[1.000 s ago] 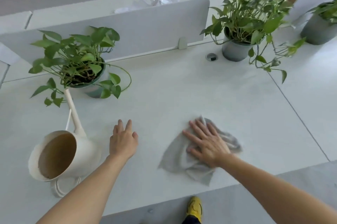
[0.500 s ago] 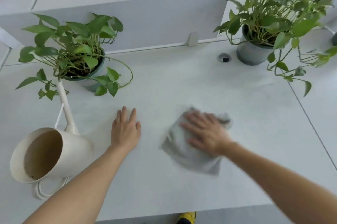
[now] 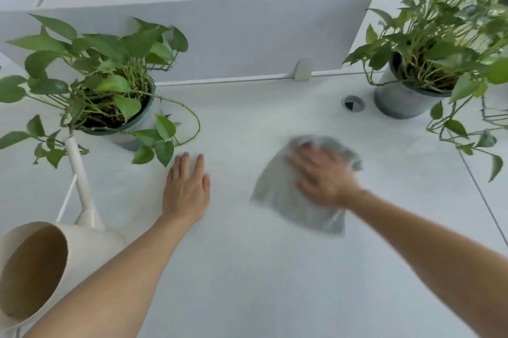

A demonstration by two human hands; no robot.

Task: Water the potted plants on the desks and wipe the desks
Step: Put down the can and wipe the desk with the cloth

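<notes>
crumpled grey cloth (image 3: 299,194) lies blurred on the white table (image 3: 261,269)
right hand (image 3: 321,172) presses it with fingers spread; left hand (image 3: 187,189) rests flat, open, beside

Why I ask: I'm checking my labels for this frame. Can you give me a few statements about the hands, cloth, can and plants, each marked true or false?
1. The right hand presses a grey cloth flat on the desk. True.
2. The left hand grips the watering can. False: it rests open on the desk, apart from the can.
3. The can's spout points up toward the left potted plant. True.
4. The right potted plant lies tipped over. False: its pot stands upright.
5. The cloth covers the cable grommet. False: the grommet is uncovered, beyond the cloth.
</notes>
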